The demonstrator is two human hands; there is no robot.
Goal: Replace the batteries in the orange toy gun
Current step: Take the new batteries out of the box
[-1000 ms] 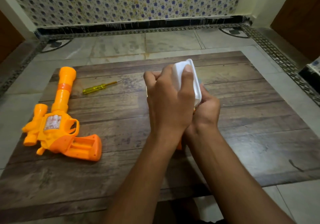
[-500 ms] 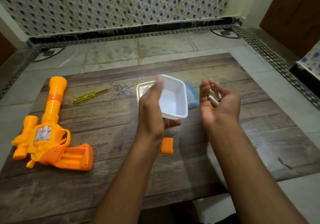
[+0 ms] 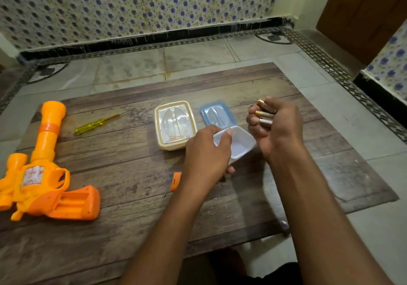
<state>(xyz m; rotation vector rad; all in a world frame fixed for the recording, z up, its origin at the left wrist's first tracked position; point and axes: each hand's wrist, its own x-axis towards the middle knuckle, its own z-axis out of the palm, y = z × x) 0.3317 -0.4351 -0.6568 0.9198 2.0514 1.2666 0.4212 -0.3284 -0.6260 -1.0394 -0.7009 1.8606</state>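
Describer: Rightward since half a second ago went the white plastic tub [image 3: 242, 147], carried by the left grip [image 3: 207, 152]; it is now held tilted just beside the blue lid [image 3: 218, 113], and the cream-rimmed lidded container [image 3: 175, 125] shows whole.

Listener: How do the grips stand?

Describer: Left grip has its fingers curled round the tub's rim; right grip [image 3: 275, 128] is closed round three batteries [image 3: 265, 115], gold ends pointing left.

Listener: And the toy?

Describer: At the far left of the wood-grain mat [image 3: 132, 218] lies the orange toy gun [image 3: 44, 174], unmoved, barrel pointing away, handle compartment open; a yellow screwdriver [image 3: 94, 124] lies beside its barrel; an orange battery cover [image 3: 175, 181] lies by the left wrist, a small screw [image 3: 165, 194] just beside it.
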